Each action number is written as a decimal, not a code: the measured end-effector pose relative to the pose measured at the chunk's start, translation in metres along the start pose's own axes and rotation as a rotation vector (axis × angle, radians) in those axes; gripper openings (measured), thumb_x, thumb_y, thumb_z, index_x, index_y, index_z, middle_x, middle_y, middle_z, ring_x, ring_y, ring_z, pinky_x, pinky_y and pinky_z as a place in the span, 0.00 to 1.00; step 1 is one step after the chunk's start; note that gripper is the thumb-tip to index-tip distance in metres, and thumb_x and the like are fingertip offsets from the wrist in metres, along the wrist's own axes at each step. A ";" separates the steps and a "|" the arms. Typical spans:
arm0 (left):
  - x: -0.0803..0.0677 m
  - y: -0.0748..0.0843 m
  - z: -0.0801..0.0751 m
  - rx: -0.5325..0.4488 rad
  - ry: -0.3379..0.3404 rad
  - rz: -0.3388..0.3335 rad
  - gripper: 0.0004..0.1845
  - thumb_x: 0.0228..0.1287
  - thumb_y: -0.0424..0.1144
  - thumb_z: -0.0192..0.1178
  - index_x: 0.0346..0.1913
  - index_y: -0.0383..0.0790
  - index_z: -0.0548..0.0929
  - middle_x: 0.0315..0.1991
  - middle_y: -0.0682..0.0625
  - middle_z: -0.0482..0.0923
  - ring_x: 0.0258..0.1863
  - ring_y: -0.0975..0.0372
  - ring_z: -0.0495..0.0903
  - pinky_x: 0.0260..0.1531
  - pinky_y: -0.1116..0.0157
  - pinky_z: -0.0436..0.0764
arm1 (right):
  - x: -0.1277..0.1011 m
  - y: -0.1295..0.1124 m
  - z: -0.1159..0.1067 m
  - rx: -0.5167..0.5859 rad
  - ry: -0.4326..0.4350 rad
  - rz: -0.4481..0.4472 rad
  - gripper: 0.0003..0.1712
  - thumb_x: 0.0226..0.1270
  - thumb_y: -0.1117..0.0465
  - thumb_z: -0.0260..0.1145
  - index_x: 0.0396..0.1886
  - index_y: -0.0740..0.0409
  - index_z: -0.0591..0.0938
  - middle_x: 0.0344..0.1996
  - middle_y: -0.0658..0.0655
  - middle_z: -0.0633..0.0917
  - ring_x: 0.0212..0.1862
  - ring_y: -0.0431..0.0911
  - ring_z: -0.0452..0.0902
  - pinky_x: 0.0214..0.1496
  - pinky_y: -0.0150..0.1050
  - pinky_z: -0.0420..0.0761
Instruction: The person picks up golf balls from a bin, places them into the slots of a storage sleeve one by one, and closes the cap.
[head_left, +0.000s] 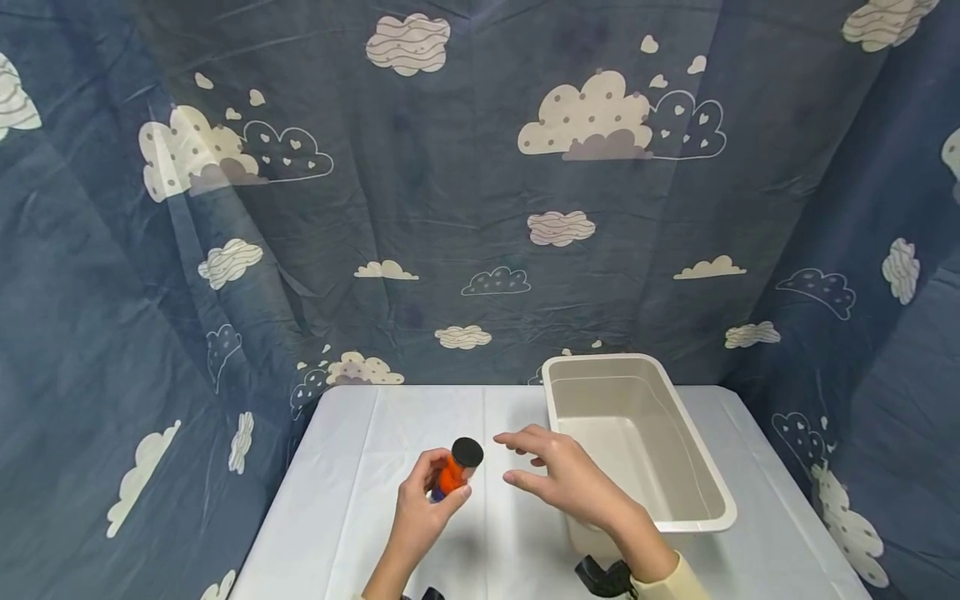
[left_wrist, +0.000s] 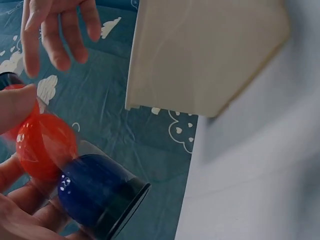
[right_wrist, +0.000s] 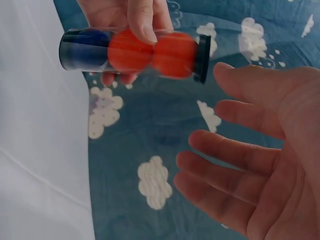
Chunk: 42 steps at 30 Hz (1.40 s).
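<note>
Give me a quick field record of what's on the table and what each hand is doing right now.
left hand: holds a clear tube above the table
tube contents: two orange balls, one blue ball
tube cap: black, on
right hand: open, fingers spread, beside the tube, not touching
bin: beige, no contents visible, right of the hands
table: white cover

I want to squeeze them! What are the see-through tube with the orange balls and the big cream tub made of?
The clear tube with a black cap, held by the left hand, looks like thin glossy plastic: the balls show through it. The orange balls have a dimpled, matte skin, maybe hard plastic. The cream rectangular tub looks like smooth moulded plastic with a rolled rim.
</note>
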<state>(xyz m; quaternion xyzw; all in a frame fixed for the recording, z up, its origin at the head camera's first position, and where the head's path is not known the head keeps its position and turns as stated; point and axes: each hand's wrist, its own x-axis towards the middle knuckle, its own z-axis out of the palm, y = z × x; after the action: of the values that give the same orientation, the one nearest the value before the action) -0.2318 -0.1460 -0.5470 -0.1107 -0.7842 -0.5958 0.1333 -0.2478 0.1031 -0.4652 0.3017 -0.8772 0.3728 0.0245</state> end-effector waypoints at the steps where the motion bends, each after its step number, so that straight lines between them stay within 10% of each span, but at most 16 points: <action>1: 0.003 0.000 0.000 -0.004 0.001 0.007 0.27 0.54 0.36 0.77 0.56 0.52 0.77 0.45 0.57 0.83 0.43 0.61 0.83 0.49 0.58 0.80 | -0.001 0.001 -0.003 -0.007 0.015 0.000 0.25 0.66 0.49 0.72 0.63 0.35 0.79 0.48 0.33 0.80 0.50 0.36 0.77 0.48 0.41 0.83; 11: 0.025 -0.023 -0.001 -0.010 0.015 0.057 0.25 0.60 0.37 0.73 0.59 0.49 0.76 0.49 0.53 0.84 0.52 0.56 0.82 0.54 0.44 0.77 | -0.017 0.016 -0.022 -0.065 0.122 -0.023 0.23 0.67 0.53 0.72 0.61 0.40 0.81 0.50 0.35 0.81 0.50 0.38 0.79 0.47 0.42 0.83; 26: 0.047 -0.076 -0.012 0.130 0.093 -0.079 0.27 0.61 0.34 0.72 0.60 0.43 0.71 0.52 0.42 0.84 0.53 0.47 0.82 0.47 0.48 0.82 | -0.034 0.040 -0.035 -0.053 0.222 0.056 0.21 0.66 0.54 0.73 0.58 0.41 0.83 0.50 0.39 0.83 0.50 0.48 0.82 0.48 0.47 0.84; 42: 0.031 -0.121 -0.008 0.147 0.115 -0.158 0.27 0.62 0.31 0.69 0.59 0.37 0.66 0.50 0.35 0.83 0.51 0.42 0.82 0.50 0.44 0.80 | -0.050 0.050 -0.040 -0.072 0.263 0.122 0.21 0.65 0.56 0.74 0.58 0.47 0.85 0.47 0.38 0.83 0.49 0.44 0.82 0.46 0.47 0.84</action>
<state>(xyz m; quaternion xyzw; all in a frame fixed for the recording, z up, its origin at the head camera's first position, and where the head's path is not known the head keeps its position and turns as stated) -0.3010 -0.1854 -0.6437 -0.0039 -0.8232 -0.5505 0.1385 -0.2418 0.1821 -0.4815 0.1953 -0.8959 0.3781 0.1276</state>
